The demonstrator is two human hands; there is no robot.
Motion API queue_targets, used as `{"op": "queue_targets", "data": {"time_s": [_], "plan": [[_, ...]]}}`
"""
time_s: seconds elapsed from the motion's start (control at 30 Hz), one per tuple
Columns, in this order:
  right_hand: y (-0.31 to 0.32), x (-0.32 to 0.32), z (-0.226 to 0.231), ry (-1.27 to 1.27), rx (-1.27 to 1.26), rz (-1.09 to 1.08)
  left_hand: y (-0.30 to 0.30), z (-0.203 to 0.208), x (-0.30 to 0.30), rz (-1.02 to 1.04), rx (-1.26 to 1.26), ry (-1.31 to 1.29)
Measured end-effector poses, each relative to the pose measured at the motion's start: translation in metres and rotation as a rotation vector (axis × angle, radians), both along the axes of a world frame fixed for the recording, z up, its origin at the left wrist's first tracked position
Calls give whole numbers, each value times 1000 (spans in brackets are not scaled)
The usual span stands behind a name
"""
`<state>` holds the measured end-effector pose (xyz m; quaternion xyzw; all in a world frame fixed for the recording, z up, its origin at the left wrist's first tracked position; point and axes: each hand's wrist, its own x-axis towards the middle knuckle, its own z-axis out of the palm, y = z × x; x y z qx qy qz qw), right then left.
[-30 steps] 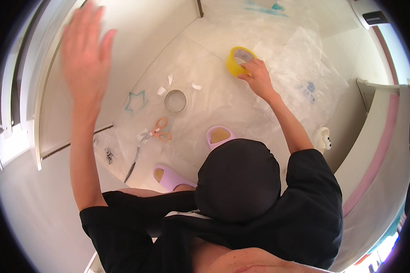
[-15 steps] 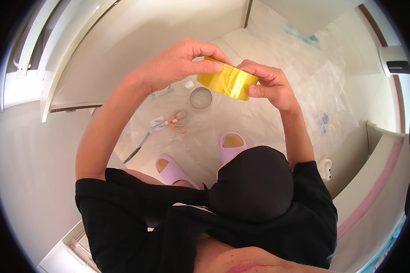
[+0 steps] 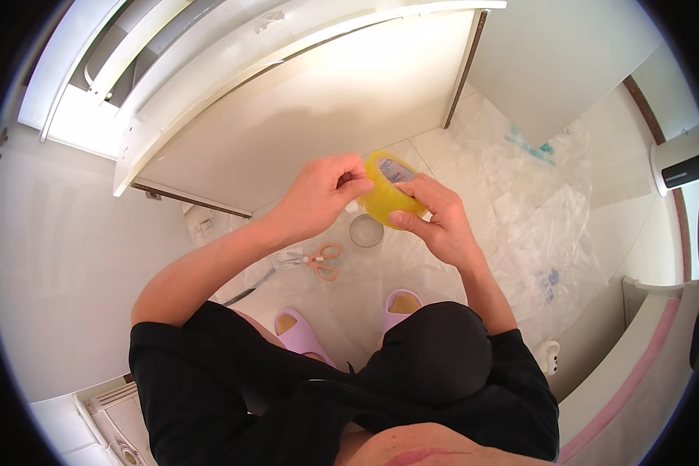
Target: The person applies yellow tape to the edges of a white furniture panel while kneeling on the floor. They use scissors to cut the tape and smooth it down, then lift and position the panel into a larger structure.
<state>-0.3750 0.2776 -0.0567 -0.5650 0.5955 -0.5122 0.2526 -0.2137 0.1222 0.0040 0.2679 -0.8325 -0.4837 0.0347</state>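
Note:
A roll of yellow packing tape (image 3: pixel 379 203) is held up in front of me, its cardboard core facing partly upward. My right hand (image 3: pixel 436 219) grips the roll from the right, thumb on the outer face and fingers at the core. At the roll's left edge, my left hand (image 3: pixel 328 193) has its fingers curled and its thumb pinched against the tape; whether it holds a loose end is hard to see. Below, on the floor, lie a pale empty-looking ring (image 3: pixel 366 231) and orange-handled scissors (image 3: pixel 321 262), their blades over a clear scrap.
Crumpled clear plastic sheeting (image 3: pixel 532 225) covers the floor to the right. A white panel (image 3: pixel 318 101) stands ahead, with shelving at upper left. A white ledge with a pink strip (image 3: pixel 637 373) runs along the right. My feet wear lilac slides (image 3: pixel 299 335).
The tape roll has come lower and turned, so its core now shows. My left hand has gone from stretched fingers on the tape to a curled pinch at its left edge. The view has shifted.

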Motion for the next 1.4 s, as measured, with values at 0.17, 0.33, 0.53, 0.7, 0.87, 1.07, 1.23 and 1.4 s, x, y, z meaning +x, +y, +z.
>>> {"op": "queue_targets", "data": {"time_s": [0.17, 0.33, 0.53, 0.7, 0.87, 1.07, 1.23, 1.4], "plan": [[-7, 18, -2, -171, 13, -78, 3, 6, 7, 31, -186, 92], [-22, 33, -1, -223, 76, -238, 4, 8, 7, 17, -522, 260], [-37, 33, 1, -122, 162, -376, -1, 16, 8, -56, -857, 362], [-32, 30, 8, -150, 102, -257, -19, 29, 7, 29, -768, 337], [-31, 16, 4, -24, 52, -207, -23, 35, 11, 51, -788, 382], [-27, 0, 9, -251, 51, -80, -40, 59, 15, 287, -582, 274], [-31, -8, 7, 10, 174, -232, -31, 64, 20, 289, -633, 294], [-16, -10, 29, 11, 116, -232, -24, 78, 26, 273, -688, 432]]}}
